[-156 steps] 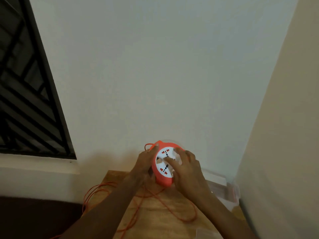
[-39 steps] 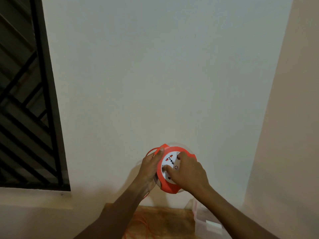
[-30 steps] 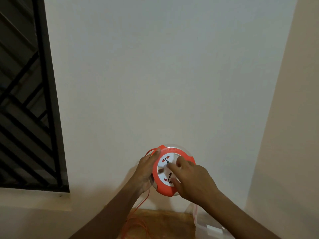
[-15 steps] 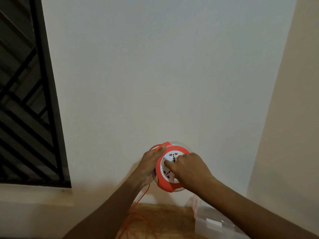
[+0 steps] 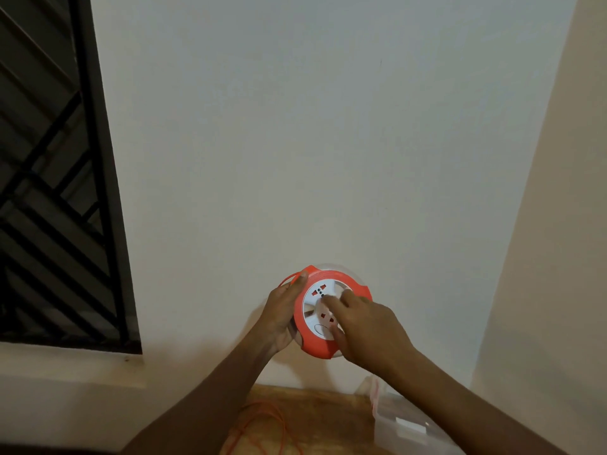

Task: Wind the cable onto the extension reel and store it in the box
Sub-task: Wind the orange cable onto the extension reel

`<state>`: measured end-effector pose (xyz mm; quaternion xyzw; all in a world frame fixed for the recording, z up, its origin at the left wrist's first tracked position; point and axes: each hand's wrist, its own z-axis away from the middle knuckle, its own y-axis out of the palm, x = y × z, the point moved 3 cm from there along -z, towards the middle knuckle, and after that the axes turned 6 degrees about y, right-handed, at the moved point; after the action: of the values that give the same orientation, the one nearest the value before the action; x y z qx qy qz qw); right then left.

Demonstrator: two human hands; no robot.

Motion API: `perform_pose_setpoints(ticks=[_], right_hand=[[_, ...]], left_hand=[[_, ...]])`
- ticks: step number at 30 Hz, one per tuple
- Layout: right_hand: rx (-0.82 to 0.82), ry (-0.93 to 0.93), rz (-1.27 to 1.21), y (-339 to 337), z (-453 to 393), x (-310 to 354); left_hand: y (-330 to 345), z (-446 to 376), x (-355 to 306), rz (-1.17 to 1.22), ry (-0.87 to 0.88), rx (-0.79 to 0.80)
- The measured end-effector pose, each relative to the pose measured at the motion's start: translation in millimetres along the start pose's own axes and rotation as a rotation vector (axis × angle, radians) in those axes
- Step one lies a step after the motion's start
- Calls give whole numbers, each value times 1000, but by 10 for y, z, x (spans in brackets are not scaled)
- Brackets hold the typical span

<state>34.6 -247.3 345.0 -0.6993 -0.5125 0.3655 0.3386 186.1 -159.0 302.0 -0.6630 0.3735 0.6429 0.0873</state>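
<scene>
The orange extension reel with a white socket face is held up in front of the wall, above the table. My left hand grips its left rim, thumb over the top edge. My right hand lies across the white face, fingers hooked into it and thumb at the lower edge. Loose orange cable lies in loops on the wooden table below. A clear plastic box stands at the table's right end.
A white wall fills the view ahead, and a beige wall closes in on the right. A dark barred window with a pale sill is at the left.
The white socket face has turned under my right hand's fingers. Since five seconds ago the reel has been lifted off the table to in front of the wall.
</scene>
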Motion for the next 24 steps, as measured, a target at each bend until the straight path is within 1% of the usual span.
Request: perform_pose_setpoints(ticks=[2, 5, 7, 10, 13, 15, 17, 24], right_hand=[[2, -177, 110, -66, 13, 16], [49, -291, 188, -93, -15, 5], [98, -296, 224, -75, -39, -4], [149, -237, 285, -41, -33, 20], [145, -249, 375, -11, -50, 66], [126, -248, 391, -8, -74, 54], [105, -168, 346, -4, -84, 25], [-21, 403, -186, 45, -147, -90]], left_hand=[[-5, -4, -16, -13, 3, 11], [-2, 6, -3, -31, -1, 27], [5, 23, 18, -45, -8, 45], [35, 35, 32, -71, -11, 64], [78, 39, 38, -69, -7, 86], [88, 34, 41, -61, -3, 79], [100, 24, 48, -73, 4, 79], [189, 27, 43, -20, 50, 44]])
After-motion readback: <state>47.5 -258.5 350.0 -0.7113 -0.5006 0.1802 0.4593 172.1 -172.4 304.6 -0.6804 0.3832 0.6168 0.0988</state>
